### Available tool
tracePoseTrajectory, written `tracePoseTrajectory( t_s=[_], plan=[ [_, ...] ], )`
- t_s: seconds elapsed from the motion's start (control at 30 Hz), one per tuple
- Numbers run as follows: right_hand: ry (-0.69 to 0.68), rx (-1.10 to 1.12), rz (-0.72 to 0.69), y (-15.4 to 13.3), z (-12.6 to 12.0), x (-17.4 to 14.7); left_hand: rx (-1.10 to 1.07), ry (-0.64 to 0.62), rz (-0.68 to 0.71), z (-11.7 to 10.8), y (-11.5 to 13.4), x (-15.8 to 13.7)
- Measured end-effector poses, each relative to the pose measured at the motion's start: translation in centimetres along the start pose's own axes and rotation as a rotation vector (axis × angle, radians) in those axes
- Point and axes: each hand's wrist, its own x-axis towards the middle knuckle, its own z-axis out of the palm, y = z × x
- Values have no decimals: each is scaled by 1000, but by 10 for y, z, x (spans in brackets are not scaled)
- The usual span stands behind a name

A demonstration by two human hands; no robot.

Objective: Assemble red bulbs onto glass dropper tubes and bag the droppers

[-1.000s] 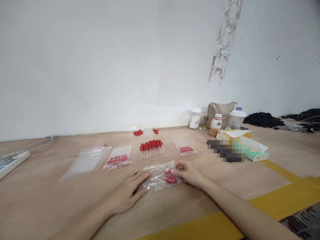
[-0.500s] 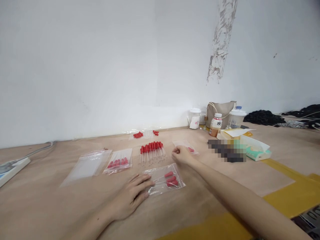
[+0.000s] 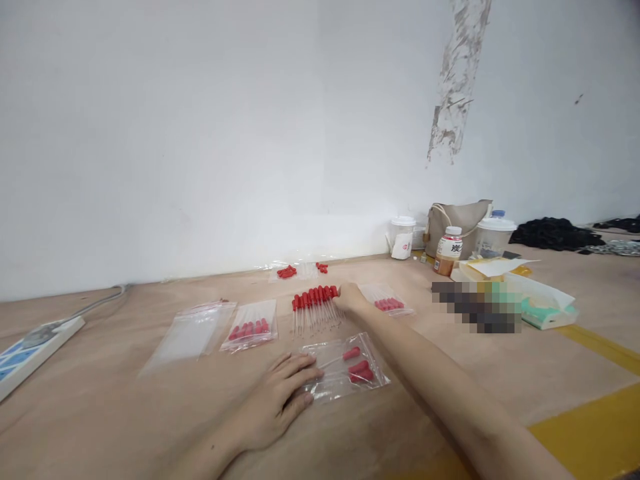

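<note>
My left hand (image 3: 283, 397) lies with fingers stretched out, its fingertips resting on the left edge of a clear zip bag (image 3: 325, 390). Inside that bag are a few droppers (image 3: 360, 372) with red rubber bulbs and thin clear stems. Farther off, my right hand (image 3: 351, 299) is pinched at the right end of a row of red-bulbed droppers (image 3: 315, 303) laid side by side. Its fingertips close on the bulb of the last dropper (image 3: 335, 291); the forearm passes just right of the near bag.
Filled dropper bags lie left (image 3: 250, 327) and right (image 3: 387, 301) of the row. Flat bags (image 3: 185, 333) lie farther left, beside a power strip (image 3: 40, 353). Loose red bulbs (image 3: 287, 272) sit near the wall. Cup (image 3: 402, 237), bottle (image 3: 449, 250) and tissue pack (image 3: 545, 303) stand right.
My right hand has moved left, from in front of the right-hand bag to the right end of the dropper row. My left hand stays on the near bag. The view has shifted slightly.
</note>
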Motion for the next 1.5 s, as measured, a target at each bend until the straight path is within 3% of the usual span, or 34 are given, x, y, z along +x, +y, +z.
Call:
tracePoseTrajectory(
  t_s=[0.2,0.4,0.5,0.7,0.9,1.03,1.13,1.33,1.5],
  plan=[
    [42,99,23,3,-11,-5,11,-2,4,-1,1,0],
    [81,303,58,44,-42,-47,-10,26,-39,-1,0,-3],
    [152,702,62,66,-50,-79,7,2,-49,-1,-1,-2],
    [236,1022,141,77,-39,-112,22,-2,-26,1,-2,1],
    [123,1276,157,62,-29,-120,25,-10,-26,1,-3,0],
    [-50,1272,135,59,-32,-127,0,27,-20,2,-2,-1],
    [-170,1093,34,63,-33,-132,-12,59,-31,2,-2,-1],
    [-85,693,-113,69,-25,-127,5,33,-35,1,-1,0],
    [-156,767,-151,61,-23,-128,20,22,-42,-1,1,0]
  ],
)
